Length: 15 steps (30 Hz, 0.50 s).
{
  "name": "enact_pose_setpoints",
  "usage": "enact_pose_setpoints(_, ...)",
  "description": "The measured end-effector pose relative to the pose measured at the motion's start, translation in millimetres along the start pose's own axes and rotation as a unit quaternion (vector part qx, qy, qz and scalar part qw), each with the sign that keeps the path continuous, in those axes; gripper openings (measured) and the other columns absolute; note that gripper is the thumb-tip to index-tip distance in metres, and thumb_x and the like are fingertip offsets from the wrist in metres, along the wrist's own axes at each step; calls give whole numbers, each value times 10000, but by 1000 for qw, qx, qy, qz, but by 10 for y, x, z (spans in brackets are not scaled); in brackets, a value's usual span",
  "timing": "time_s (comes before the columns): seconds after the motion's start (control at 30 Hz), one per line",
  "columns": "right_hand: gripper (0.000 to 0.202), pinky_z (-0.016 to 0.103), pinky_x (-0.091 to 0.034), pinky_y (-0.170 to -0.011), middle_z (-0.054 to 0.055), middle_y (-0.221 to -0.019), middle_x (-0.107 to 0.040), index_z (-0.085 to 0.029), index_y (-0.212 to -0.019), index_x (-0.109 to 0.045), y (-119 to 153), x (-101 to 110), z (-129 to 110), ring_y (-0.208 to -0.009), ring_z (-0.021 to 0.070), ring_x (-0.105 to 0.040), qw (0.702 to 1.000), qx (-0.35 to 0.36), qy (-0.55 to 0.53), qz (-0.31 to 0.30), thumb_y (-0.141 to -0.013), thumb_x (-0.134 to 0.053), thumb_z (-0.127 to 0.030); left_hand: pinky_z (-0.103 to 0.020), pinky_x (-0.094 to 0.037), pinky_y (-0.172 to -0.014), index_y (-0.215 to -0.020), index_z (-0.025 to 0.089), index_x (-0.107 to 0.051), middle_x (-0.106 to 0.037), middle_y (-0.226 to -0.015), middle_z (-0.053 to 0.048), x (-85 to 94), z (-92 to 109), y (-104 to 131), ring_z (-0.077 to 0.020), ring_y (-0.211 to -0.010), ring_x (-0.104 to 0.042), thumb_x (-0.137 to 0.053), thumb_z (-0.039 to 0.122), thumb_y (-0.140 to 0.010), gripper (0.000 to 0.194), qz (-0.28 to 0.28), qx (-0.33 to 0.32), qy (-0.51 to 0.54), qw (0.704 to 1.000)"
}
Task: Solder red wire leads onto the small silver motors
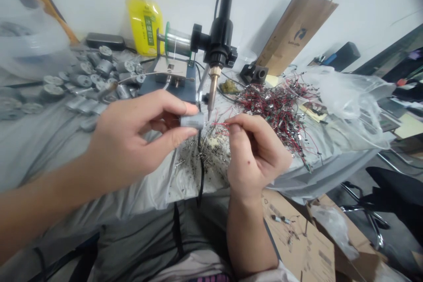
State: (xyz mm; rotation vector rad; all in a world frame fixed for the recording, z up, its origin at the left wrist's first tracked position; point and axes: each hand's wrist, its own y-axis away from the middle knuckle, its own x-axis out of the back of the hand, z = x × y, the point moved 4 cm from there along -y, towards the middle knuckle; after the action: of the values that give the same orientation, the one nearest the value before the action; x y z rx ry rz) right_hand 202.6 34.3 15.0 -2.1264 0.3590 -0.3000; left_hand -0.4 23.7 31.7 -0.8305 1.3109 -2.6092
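My left hand pinches a small grey cylindrical motor between thumb and fingers, its end facing right. A thin red wire is pinched between thumb and forefinger of my right hand, its free end close to the motor's end. Just above that spot points the tip of a soldering iron, clamped upright in a black holder. Whether tip, wire and motor touch is too small to tell. Behind my left hand is a solder feeder with a solder spool.
Several grey motors are heaped at the left. A tangle of red and black wires lies at the right. Below the iron are scattered metal bits and a black cable. A yellow bottle and a cardboard sleeve stand behind.
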Motion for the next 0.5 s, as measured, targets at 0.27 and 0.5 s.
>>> enact_pose_setpoints(0.27,164,300,-379,-580,-18,-755,-653,-211,-928,-784,7,1,2,-667,117,-547,1000,3,-12,-5,-969,-664,-107,-104,-619,-770,-1137,255,-800,-810,-990,61,16,-20,27,-58,-773,-729,-834,203,-930,217,6,19,9,1000)
enact_pose_setpoints(0.5,163,309,-411,-596,-12,-774,-676,-217,-931,-783,2,0,-3,-690,131,-582,1000,4,-4,-7,-973,-659,-120,-86,-615,-786,-1154,256,-796,-810,-997,72,18,-12,20,-50,-787,-730,-836,202,-934,230,1,13,5,1000)
